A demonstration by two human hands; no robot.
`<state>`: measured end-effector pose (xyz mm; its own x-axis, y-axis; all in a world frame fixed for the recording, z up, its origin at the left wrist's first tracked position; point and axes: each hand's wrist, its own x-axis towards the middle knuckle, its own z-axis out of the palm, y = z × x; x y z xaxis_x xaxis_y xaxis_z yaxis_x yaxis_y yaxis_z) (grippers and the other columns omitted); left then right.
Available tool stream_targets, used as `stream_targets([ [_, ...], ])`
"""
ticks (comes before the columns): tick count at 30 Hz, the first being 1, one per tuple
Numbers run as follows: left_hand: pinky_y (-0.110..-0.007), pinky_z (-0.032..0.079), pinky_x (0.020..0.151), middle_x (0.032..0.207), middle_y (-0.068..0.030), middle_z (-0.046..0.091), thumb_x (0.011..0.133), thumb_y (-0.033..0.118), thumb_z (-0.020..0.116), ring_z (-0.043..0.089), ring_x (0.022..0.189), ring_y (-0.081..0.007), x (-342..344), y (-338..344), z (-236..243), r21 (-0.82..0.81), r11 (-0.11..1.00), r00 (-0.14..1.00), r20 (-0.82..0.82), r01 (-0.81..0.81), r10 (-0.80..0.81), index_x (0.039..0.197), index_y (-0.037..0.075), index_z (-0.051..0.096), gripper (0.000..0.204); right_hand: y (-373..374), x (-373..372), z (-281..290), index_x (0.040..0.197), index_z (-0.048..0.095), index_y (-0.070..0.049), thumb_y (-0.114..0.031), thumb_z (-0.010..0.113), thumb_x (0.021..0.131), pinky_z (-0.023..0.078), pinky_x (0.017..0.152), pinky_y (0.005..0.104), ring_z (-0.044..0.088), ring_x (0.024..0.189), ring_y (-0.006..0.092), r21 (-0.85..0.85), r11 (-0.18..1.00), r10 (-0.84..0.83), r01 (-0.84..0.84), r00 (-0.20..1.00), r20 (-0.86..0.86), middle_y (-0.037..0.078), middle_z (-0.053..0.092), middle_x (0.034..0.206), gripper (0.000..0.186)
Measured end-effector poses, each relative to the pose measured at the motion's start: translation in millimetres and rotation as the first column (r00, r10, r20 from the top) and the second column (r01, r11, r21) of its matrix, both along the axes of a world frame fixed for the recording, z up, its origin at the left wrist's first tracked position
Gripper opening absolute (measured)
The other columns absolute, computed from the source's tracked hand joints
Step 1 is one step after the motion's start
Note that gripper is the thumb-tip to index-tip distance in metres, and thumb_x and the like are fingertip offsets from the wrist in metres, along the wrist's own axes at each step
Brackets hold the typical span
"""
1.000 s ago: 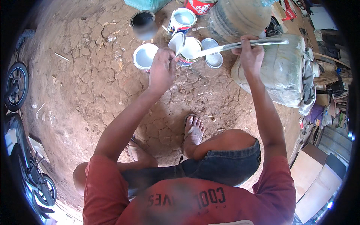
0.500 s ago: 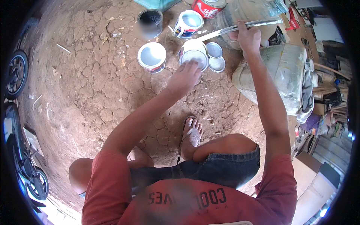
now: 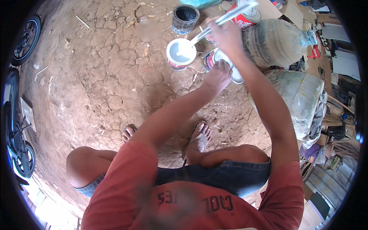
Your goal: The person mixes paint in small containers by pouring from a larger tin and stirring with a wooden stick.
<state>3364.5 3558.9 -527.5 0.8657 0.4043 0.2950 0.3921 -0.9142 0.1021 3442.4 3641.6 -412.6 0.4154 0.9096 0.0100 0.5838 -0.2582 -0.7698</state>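
Note:
My right hand grips a long pale stick, smeared white at its lower end, which dips into a white paint can in front of me. My left hand has its fingers closed over a round lid on another paint can, just right of the first. Its fingertips are partly hidden beneath the right arm's reach. A second pale lid lies beside that can. A dark, blackened can stands behind the white one.
A red tin and a dusty large bottle are at back right, near a cloudy plastic container. A teal bag is at the top edge. A motorcycle stands at far left; boards and clutter line the right side.
The stick has moved from the middle can to the white can on the left. My left hand has brought the lid down onto the middle can and shifted right.

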Motion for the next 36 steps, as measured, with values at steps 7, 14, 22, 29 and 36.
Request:
stream_targets([
  [7, -0.048, 0.036, 0.111, 0.129, -0.0150, 0.058, 0.088, 0.019, 0.059, 0.050, 0.129, -0.0306, -48, -34, 3, -0.246, 0.949, 0.940, 0.322, 0.198, -0.113, 0.117, 0.004, 0.066, 0.033, 4, -49, -54, 0.103, 0.076, -0.011, -0.046, 0.061, 0.097, 0.055, 0.074, 0.0455, 0.073, 0.079, 0.0325, -0.113, 0.941, 0.336, -0.320, 0.922, 0.194, 0.013, 0.073, 0.077, 0.039],
  [14, -0.058, 0.015, 0.123, 0.153, -0.0173, 0.043, 0.090, 0.027, 0.061, 0.034, 0.146, -0.0329, -97, -75, -36, -0.451, 0.829, 0.914, -0.068, 0.331, -0.401, 0.130, 0.005, 0.062, 0.046, 16, -13, -100, 0.089, 0.077, -0.008, -0.046, 0.069, 0.091, 0.054, 0.069, 0.0452, 0.072, 0.076, 0.0334, -0.023, 1.000, 0.017, -0.018, 1.000, -0.010, 0.018, 0.071, 0.077, 0.038],
  [22, -0.056, 0.028, 0.117, 0.138, -0.0172, 0.053, 0.090, 0.020, 0.062, 0.044, 0.136, -0.0368, -101, -41, 3, -0.557, 0.758, 0.935, 0.114, 0.340, -0.335, 0.115, 0.004, 0.063, 0.030, -79, -2, 2, 0.143, 0.042, 0.003, -0.049, 0.077, 0.082, 0.040, 0.111, 0.0464, 0.050, 0.130, 0.0440, 0.053, 0.994, 0.083, -0.097, 0.972, 0.220, 0.031, 0.051, 0.137, 0.087],
  [29, -0.056, 0.031, 0.115, 0.131, -0.0163, 0.058, 0.090, 0.018, 0.063, 0.049, 0.130, -0.0362, -111, -15, 22, -0.590, 0.701, 0.915, 0.208, 0.400, -0.347, 0.116, 0.003, 0.062, 0.030, -285, 131, 198, 0.127, 0.059, 0.005, -0.029, 0.073, 0.086, 0.048, 0.100, 0.0453, 0.061, 0.115, 0.0429, 0.450, 0.617, -0.758, 0.645, 0.335, 0.559, 0.030, 0.063, 0.121, 0.055],
  [36, -0.058, 0.029, 0.114, 0.126, -0.0124, 0.061, 0.091, 0.018, 0.063, 0.052, 0.124, -0.0323, -96, -29, 39, -0.570, 0.664, 0.872, 0.248, 0.484, -0.422, 0.112, 0.006, 0.062, 0.025, -344, 217, 183, 0.116, 0.063, 0.011, -0.054, 0.069, 0.086, 0.049, 0.096, 0.0450, 0.066, 0.110, 0.0412, -0.306, 0.449, -0.592, 0.839, 0.536, 0.602, 0.033, 0.067, 0.112, 0.072],
])
